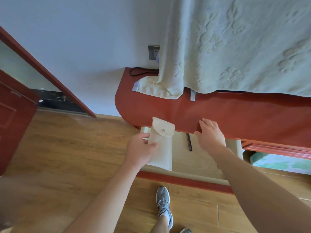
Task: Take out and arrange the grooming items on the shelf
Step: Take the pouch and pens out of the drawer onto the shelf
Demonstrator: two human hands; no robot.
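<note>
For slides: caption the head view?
Left hand holds cream pouch over open drawer; right hand rests on red shelf.

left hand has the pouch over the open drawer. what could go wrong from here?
1. The left hand pinches the pouch at one edge only, so it may slip back into the drawer.
2. The towel drapes onto the shelf, so items set near it could snag or get hidden.
3. A dark stick lies in the drawer and might be overlooked.
</note>
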